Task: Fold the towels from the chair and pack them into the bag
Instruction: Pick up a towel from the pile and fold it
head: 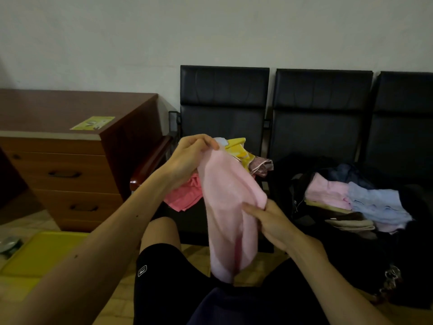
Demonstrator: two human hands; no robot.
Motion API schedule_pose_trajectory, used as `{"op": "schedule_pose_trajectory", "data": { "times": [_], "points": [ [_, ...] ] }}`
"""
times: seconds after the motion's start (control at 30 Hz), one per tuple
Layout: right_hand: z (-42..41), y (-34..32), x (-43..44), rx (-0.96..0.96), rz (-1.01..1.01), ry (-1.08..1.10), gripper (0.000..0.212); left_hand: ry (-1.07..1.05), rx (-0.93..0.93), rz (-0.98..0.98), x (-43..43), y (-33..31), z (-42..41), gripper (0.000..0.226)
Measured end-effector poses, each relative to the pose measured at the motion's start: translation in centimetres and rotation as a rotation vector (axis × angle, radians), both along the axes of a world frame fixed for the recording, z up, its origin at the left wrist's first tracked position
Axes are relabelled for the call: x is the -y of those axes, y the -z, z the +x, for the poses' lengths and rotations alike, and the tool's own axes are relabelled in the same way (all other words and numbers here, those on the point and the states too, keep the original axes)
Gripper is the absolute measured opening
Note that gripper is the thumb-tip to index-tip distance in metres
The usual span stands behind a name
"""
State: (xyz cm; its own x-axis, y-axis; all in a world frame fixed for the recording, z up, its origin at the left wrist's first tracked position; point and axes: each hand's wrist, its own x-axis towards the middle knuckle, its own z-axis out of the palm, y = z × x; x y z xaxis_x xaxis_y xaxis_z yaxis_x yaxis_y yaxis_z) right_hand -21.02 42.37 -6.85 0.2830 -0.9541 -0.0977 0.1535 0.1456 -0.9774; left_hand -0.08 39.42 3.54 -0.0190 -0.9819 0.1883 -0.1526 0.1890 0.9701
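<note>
A pale pink towel [225, 207] hangs lengthwise in front of me, down to my lap. My left hand [189, 156] pinches its top corner, raised above the chair seat. My right hand [271, 221] grips its right edge lower down. Behind it, on the left black chair [222, 95], lies a loose heap of towels: a coral pink one [187, 195], a yellow one [239, 148] and a brownish one [261, 166]. On the middle seat stands an open black bag [328, 231] holding folded towels, pink [328, 191], light blue [377, 202] and beige [351, 225].
A row of three black chairs stands against the wall. A brown wooden desk [70, 137] with drawers is at the left, a yellow sticker on top. A yellow tray-like object [44, 252] lies on the floor at lower left. My knee [161, 231] and black shorts are below.
</note>
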Motion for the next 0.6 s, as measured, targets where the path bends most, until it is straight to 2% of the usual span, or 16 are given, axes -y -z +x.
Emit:
{"op": "schedule_pose_trajectory", "data": {
  "times": [0.17, 0.37, 0.5, 0.53, 0.6],
  "points": [
    [-0.3, -4.1, -0.8, 0.043, -0.044, -0.031, 0.025, -0.160, -0.063, 0.171, 1.5, 2.1, 2.4, 0.035],
    [0.6, -8.4, -2.2, 0.225, -0.076, -0.099, 0.037, -0.124, -0.294, 0.347, 1.1, 3.4, 2.0, 0.021],
    [1.3, -10.2, -2.4, 0.278, -0.085, -0.071, 0.035, -0.028, -0.542, 0.464, -0.4, 4.1, 0.4, 0.036],
    [1.4, -10.5, -2.2, 0.291, -0.091, -0.055, 0.035, -0.030, -0.540, 0.478, -1.3, 4.6, -0.4, 0.037],
    [1.3, -11.3, -1.7, 0.320, -0.091, -0.001, 0.030, 0.039, -0.651, 0.515, -2.5, 6.0, -1.7, 0.032]
  ]
}}
